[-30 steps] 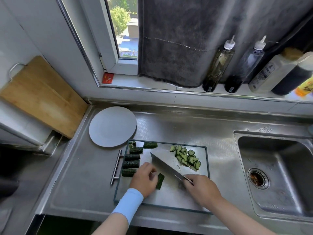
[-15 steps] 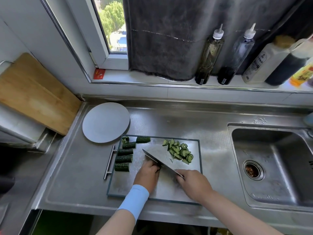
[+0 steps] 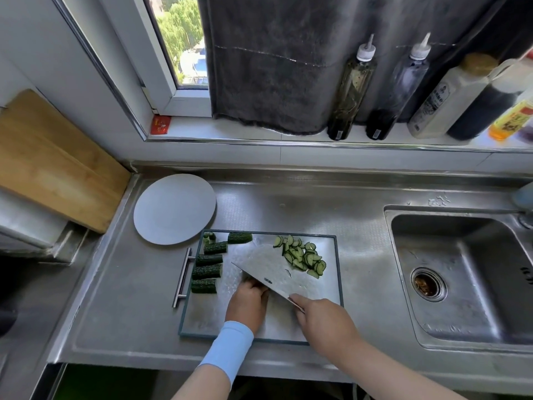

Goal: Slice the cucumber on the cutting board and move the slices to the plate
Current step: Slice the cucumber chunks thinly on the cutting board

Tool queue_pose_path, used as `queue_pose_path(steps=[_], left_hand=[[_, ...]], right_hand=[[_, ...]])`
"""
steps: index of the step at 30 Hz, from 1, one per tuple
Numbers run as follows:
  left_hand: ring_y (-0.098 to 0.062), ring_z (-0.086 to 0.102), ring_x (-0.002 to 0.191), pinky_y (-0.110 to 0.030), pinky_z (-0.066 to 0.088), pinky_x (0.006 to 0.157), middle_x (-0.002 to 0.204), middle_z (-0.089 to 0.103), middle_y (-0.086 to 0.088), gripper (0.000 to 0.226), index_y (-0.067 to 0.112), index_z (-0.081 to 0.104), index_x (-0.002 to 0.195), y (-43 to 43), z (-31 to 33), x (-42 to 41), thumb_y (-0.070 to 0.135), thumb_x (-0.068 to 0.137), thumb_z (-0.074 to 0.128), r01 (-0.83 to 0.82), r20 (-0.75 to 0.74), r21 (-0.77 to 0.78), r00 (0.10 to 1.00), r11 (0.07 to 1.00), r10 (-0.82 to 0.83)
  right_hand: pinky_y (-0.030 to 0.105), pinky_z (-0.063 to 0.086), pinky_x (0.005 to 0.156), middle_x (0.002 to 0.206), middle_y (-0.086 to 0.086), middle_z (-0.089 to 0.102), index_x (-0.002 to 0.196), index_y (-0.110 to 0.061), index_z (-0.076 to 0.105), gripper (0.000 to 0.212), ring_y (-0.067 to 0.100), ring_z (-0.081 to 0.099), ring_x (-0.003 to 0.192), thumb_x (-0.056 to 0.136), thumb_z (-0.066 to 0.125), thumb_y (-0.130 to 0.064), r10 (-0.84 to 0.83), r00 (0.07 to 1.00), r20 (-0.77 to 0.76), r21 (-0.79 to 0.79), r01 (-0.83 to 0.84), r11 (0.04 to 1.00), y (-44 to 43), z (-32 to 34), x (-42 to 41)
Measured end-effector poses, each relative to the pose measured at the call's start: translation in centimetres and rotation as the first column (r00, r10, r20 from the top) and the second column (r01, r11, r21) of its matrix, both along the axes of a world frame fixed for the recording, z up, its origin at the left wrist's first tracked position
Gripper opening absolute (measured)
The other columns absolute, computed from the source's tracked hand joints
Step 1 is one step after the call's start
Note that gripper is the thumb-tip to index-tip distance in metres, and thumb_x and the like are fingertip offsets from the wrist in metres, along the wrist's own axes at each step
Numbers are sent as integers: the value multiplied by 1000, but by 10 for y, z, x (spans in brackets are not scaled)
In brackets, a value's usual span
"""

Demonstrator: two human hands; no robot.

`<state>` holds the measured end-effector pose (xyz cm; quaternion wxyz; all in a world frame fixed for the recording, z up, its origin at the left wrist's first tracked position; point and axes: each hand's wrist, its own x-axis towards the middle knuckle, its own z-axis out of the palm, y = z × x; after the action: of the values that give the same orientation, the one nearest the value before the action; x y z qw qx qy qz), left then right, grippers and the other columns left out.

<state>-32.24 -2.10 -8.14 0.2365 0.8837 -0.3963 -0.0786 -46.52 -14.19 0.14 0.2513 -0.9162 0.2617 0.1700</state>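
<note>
Since a second ago the broad steel knife [image 3: 268, 269] has closed in against the left hand [image 3: 247, 301], and the short cucumber piece that lay beside those fingers is now hidden from view. At far left the round grey plate [image 3: 173, 209] sits on the steel table [image 3: 129, 298] with no slices on it. On the steel cutting board [image 3: 207, 316], five dark green cucumber chunks [image 3: 206, 272] wait uncut along the left edge. The left hand's fingers are bent down at the blade; I cannot tell whether they hold anything. A pile of thin cucumber slices [image 3: 302, 256] lies far right on the board. The right hand [image 3: 323, 316] grips the knife's handle. By my judgement, slicing is under halfway and no slices have been moved.
</note>
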Motion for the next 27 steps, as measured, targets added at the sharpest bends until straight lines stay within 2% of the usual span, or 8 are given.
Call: queue_pose_path(steps=[4,15,18,21,23,25,27], left_hand=[[-22,67,71,-20,52,56,79,70,-2,26,20,77,70,-1,2,1,3,54,89,11,17,1,1000,1000,-11],[-20,65,77,-21,52,59,84,69,-1,22,18,78,74,1,-5,1,3,61,86,-20,-7,-56,1000,998,19],[-18,66,74,-19,51,59,79,68,0,21,14,77,71,2,-7,1,1,59,87,-32,-26,-97,999,995,29],[-11,60,79,-20,50,61,79,67,1,21,12,75,69,3,-13,2,-3,58,86,-37,-41,-135,999,990,32],[-7,54,82,-20,49,61,80,66,2,23,12,74,69,4,-17,2,-5,58,85,-46,-54,-143,998,989,38],[-6,52,83,-18,47,63,80,66,1,24,12,74,69,4,-19,2,-5,56,85,-56,-59,-143,997,988,48],[-7,53,82,-16,46,64,80,67,1,25,13,74,68,3,-18,1,-6,55,86,-63,-58,-146,997,987,55]], right_hand=[[35,49,72,99,2,70,138,-38,46,36,28,64,91,104,35,-34,-6,1000,-7,-24,6,1000,0,-1,-1],[32,47,70,103,1,71,136,-39,51,36,25,64,90,104,36,-31,5,1000,-8,-2,-5,1000,-7,4,2],[31,38,62,85,-4,65,122,-36,59,30,21,53,75,103,37,-29,-13,1000,3,75,13,997,-13,5,4],[29,38,58,68,-10,50,104,-31,62,26,16,46,67,104,36,-27,-36,999,-7,142,37,989,-18,4,10],[26,37,57,71,-11,51,104,-31,63,26,18,47,74,103,37,-26,-39,999,-3,168,39,985,-17,1,17],[29,42,65,86,-5,64,108,-31,63,27,20,53,81,102,37,-27,-35,999,-3,188,35,982,-15,-3,25],[33,48,70,92,1,68,103,-30,62,26,24,58,85,101,36,-27,-29,1000,-6,187,29,982,-13,-7,32]])
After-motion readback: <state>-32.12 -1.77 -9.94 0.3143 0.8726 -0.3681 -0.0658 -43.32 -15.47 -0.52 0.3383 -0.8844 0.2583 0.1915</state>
